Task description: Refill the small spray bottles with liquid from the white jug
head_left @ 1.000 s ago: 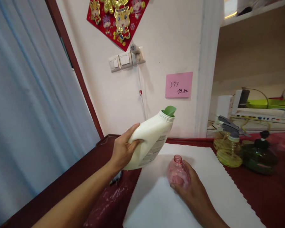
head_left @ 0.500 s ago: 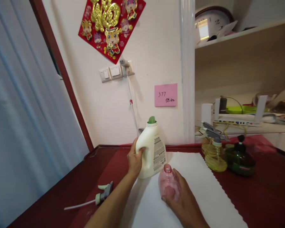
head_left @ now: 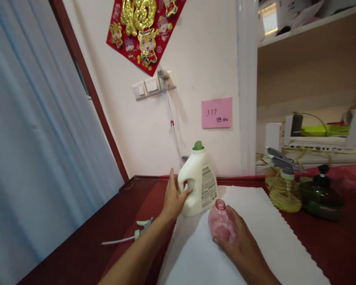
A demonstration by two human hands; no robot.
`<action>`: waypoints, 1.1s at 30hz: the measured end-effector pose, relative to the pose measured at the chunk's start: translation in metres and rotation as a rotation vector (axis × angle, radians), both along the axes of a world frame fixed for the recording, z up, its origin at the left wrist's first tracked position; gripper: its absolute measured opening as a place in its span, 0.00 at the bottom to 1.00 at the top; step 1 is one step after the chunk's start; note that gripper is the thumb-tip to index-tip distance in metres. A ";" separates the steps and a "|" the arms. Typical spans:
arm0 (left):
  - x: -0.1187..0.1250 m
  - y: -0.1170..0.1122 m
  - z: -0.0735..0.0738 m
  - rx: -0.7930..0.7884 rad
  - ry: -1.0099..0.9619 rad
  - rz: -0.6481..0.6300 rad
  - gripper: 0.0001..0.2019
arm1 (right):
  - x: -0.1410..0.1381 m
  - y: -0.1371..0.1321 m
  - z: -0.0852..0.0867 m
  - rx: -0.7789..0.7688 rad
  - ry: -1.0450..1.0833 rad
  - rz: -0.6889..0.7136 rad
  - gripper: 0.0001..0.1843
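Observation:
A white jug (head_left: 199, 185) with a green spout stands upright at the back edge of a white mat (head_left: 255, 245). My left hand (head_left: 174, 196) rests against its handle side, fingers loosening and spread, thumb near the handle hole. My right hand (head_left: 240, 241) is wrapped round a small pink see-through bottle (head_left: 220, 219) with an open neck, standing on the mat just in front of the jug.
A spray trigger head with its tube (head_left: 133, 236) lies on the dark red table (head_left: 86, 249) to the left. A yellow spray bottle (head_left: 281, 188) and a dark green bottle (head_left: 322, 196) stand at the right. A blue curtain (head_left: 32, 138) hangs on the left.
The jug went from tilted in the air to standing upright on the table. My left hand has eased its grip on the handle. My right hand kept hold of the pink bottle.

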State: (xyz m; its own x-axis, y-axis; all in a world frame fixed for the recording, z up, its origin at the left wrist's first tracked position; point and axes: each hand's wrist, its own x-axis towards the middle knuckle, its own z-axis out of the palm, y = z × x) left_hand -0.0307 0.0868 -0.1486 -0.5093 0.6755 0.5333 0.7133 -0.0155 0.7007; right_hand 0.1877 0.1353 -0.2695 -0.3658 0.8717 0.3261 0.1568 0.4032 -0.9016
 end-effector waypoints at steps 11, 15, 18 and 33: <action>-0.069 -0.163 0.016 -0.308 0.190 0.129 0.16 | 0.006 -0.002 0.018 -0.115 -0.064 0.039 0.51; -0.077 -0.190 -0.007 -0.468 0.224 0.136 0.13 | 0.006 -0.003 0.019 -0.120 -0.058 0.033 0.51; -0.071 -0.191 -0.020 -0.605 0.259 0.144 0.17 | 0.005 -0.003 0.017 -0.137 -0.069 0.028 0.52; -0.009 -0.163 0.042 -0.112 0.171 0.116 0.22 | 0.004 -0.007 0.033 -0.141 0.033 0.050 0.49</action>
State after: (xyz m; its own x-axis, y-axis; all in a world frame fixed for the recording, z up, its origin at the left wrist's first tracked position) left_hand -0.0395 -0.0761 -0.1067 -0.4955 0.6776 0.5434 0.8145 0.1450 0.5618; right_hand 0.1915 0.1284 -0.2362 -0.4010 0.8906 0.2145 0.1087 0.2788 -0.9542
